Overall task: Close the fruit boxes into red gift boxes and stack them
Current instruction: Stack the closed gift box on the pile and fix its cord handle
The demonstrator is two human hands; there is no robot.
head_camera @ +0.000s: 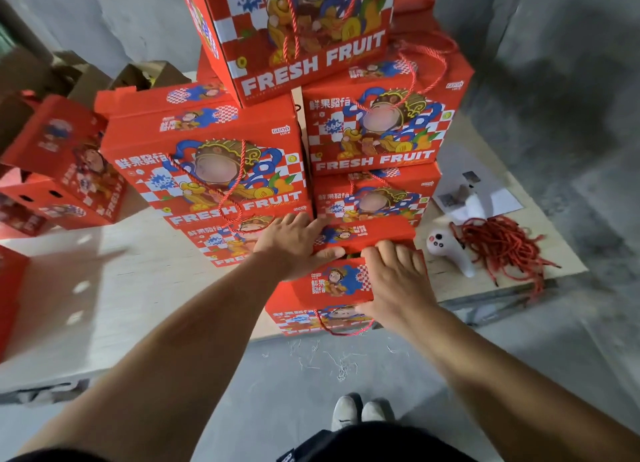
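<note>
Head view: red gift box sits at the near edge of the wooden platform, top flaps partly shut. Left hand presses its far flap with fingers straight; right hand lies flat on the near flap. Stacked gift boxes rise at 12 o'clock; red cords lie at 3 o'clock beside a white toy.

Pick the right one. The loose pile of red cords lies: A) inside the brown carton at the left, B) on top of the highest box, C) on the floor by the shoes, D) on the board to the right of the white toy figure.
D: the red cords lie heaped on the board, just right of the white toy figure, beside the stacked red gift boxes.
</note>
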